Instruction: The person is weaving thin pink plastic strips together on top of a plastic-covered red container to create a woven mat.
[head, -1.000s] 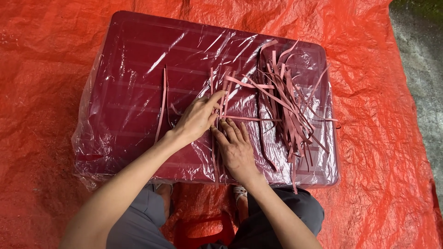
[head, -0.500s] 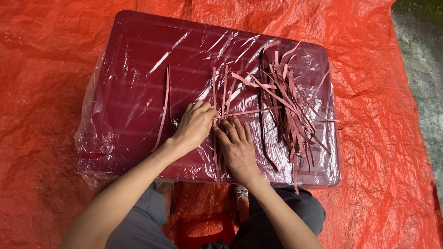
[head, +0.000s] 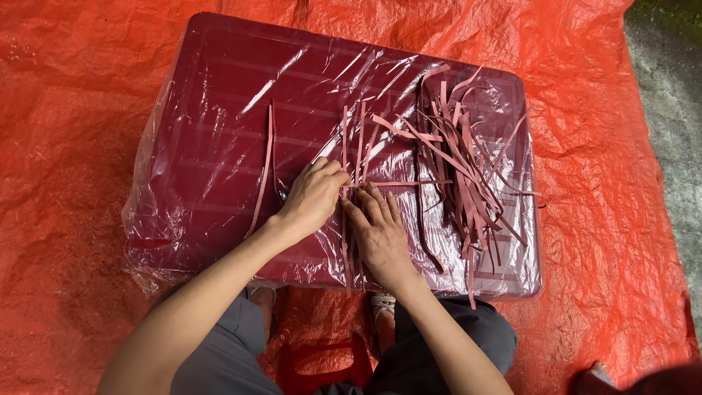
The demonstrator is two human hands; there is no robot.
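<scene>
Pinching w/ my left hand (head: 313, 199), fingers curled together on the top ends of a few upright pink strips (head: 345, 150) right where they cross a horizontal strip (head: 398, 183). My right hand (head: 379, 232) lies flat, fingers spread a bit and pressed down on the same crossing, just below that horizontal strip; it's clamped on nothing, only holding things flat. Both hands are touching each other, side by side, near the front-middle of the maroon table (head: 219, 88).

Table's wrapped in clear plastic film (head: 157, 219), shiny and wrinkled, bunched along the table's left edge and front-left corner. The upright strips run from about mid-table down toward the front edge, passing under my right hand; can't tell exactly how many, 3 or 4 maybe. The horizontal strip runs from my fingertips toward the table's right side.

Left of my hands on the table, 1 lone strip (head: 265, 164) lies apart, running from mid-table down toward the front edge at a slight slant. On the table's right side sits the loose pile of strips (head: 464, 172), tangled, some curling at the far ends, a few hanging over the front edge.

Under the table and all round it, orange tarp (head: 80, 110), crinkled. Beyond the table's far-right corner, bare grey ground (head: 669, 124). Below the table's front edge, my knees in grey trousers (head: 227, 344) and a bit of red stool (head: 322, 366) between them.
</scene>
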